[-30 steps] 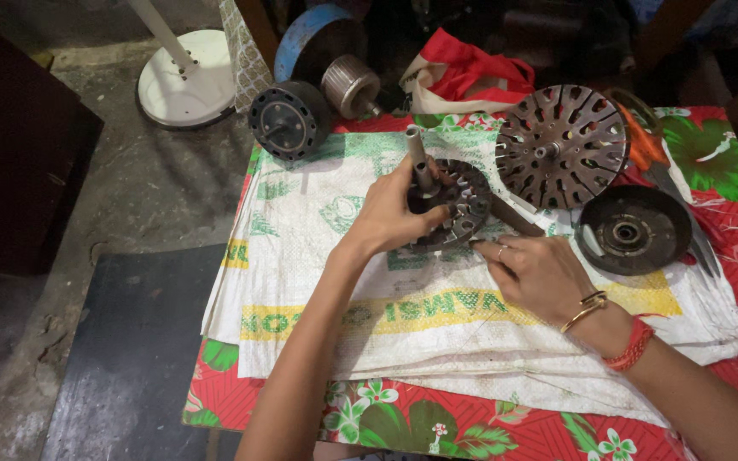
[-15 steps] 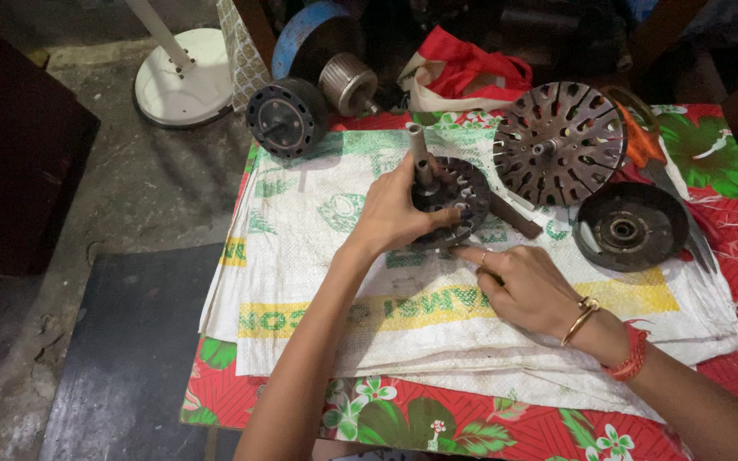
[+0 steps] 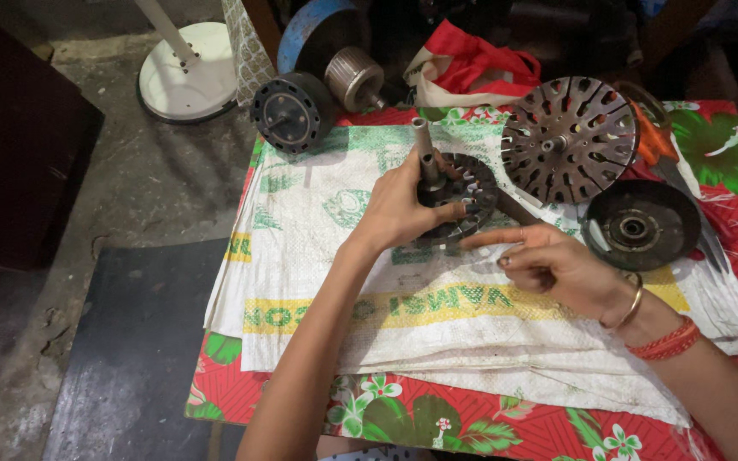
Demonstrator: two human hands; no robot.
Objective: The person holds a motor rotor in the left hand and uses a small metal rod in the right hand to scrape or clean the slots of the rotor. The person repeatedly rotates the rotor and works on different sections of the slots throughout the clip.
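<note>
Metal slotted stator core (image 3: 470,198) with shaft sits on white woven sack (image 3: 335,256); left hand (image 3: 403,209) fingers wrapped around its near rim. Right hand (image 3: 557,269) just beside, index extended to core edge, other fingers curled

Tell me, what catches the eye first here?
At the centre, the left hand grips a dark slotted motor core on a white woven sack, with the right hand beside it. Behind lies a perforated metal disc, over a red floral cloth.

Left hand (image 3: 403,205) grips slotted stator (image 3: 463,201); right hand (image 3: 557,269) beside.
</note>
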